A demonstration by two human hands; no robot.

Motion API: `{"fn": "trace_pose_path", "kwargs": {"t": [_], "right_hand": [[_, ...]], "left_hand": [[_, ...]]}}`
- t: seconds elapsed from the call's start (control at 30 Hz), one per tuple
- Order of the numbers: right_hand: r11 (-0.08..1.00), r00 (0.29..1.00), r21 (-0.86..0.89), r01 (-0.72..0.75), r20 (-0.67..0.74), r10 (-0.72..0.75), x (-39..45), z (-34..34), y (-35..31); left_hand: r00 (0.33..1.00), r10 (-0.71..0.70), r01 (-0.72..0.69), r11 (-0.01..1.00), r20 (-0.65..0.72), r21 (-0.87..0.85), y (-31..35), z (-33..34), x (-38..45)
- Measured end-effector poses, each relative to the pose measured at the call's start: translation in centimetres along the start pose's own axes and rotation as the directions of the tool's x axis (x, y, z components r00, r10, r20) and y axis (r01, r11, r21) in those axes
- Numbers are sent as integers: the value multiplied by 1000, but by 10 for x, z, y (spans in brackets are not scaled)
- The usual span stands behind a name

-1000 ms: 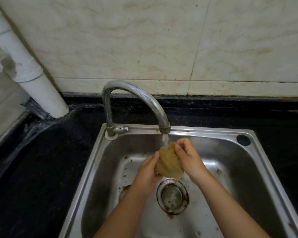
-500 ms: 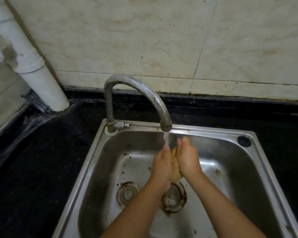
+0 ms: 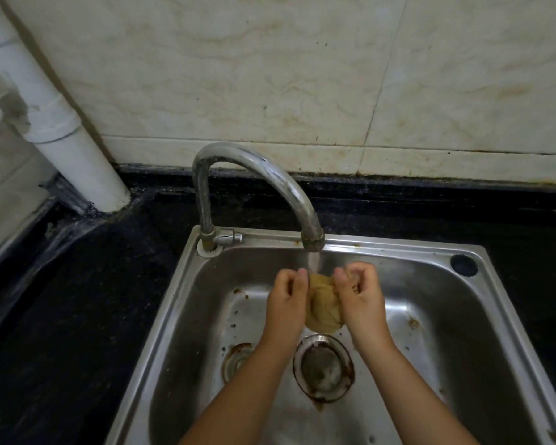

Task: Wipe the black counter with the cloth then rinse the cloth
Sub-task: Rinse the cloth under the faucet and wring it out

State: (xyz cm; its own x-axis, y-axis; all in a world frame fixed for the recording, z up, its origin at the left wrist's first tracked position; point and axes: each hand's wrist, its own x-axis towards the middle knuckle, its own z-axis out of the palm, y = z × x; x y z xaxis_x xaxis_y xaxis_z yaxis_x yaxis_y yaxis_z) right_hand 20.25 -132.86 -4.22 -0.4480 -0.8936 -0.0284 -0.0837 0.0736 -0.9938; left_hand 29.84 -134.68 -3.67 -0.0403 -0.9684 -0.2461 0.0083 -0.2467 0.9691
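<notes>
Half a second ago our two palms were pressed flat together with the cloth squashed thin between them. Now we have pulled them a little apart. Our left hand (image 3: 286, 297) and our right hand (image 3: 361, 295) each have curled fingers pinching one side of the cloth (image 3: 323, 308), which has puffed back into a wet yellow ball between them. The hands have also come up closer to the spout of the tap (image 3: 312, 242), just above them.

The water (image 3: 314, 263) runs down onto the top of the cloth, right between our thumbs. Below the hands is the drain (image 3: 323, 369) in the bottom of the sink (image 3: 495, 316).

We think this means the rinsing is well under way: we squeeze, then let go so clean water can soak in again. The black worktop (image 3: 61, 300) is off to the side of our left hand, and nothing is touching it, so the wiping part looks done. We cannot tell yet if the cloth is clean all the way through.
</notes>
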Motion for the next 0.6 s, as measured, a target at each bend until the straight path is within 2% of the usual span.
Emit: {"fn": "trace_pose_path", "kwargs": {"t": [0.1, 0.2, 0.33, 0.4, 0.47, 0.53, 0.6], "right_hand": [[994, 996, 104, -42, 87, 33, -4, -7, -4], [997, 979, 57, -51, 199, 38, -4, -8, -7], [966, 905, 31, -257, 358, 229, -2, -12, -2], [961, 889, 7, -278, 381, 254, -1, -11, -2], [980, 925, -10, -200, 329, 192, -2, -8, 0], [986, 968, -163, -13, 246, 54, -1, -4, 5], [951, 976, -284, 124, 209, -65, -5, 2, 7]], "left_hand": [[996, -76, 81, 981, 35, -174, -7, -9, 1], [997, -70, 77, 955, 31, -288, -11, -10, 0], [997, 74, -66, 979, 37, -195, -5, -12, 2], [992, 114, -104, 984, 61, -147, -2, -15, 3], [992, 113, -108, 989, 49, -104, -2, -18, 3], [994, 104, -101, 992, 38, -74, -2, -17, 4], [993, 111, -110, 993, 32, -31, -2, -13, 6]]}}
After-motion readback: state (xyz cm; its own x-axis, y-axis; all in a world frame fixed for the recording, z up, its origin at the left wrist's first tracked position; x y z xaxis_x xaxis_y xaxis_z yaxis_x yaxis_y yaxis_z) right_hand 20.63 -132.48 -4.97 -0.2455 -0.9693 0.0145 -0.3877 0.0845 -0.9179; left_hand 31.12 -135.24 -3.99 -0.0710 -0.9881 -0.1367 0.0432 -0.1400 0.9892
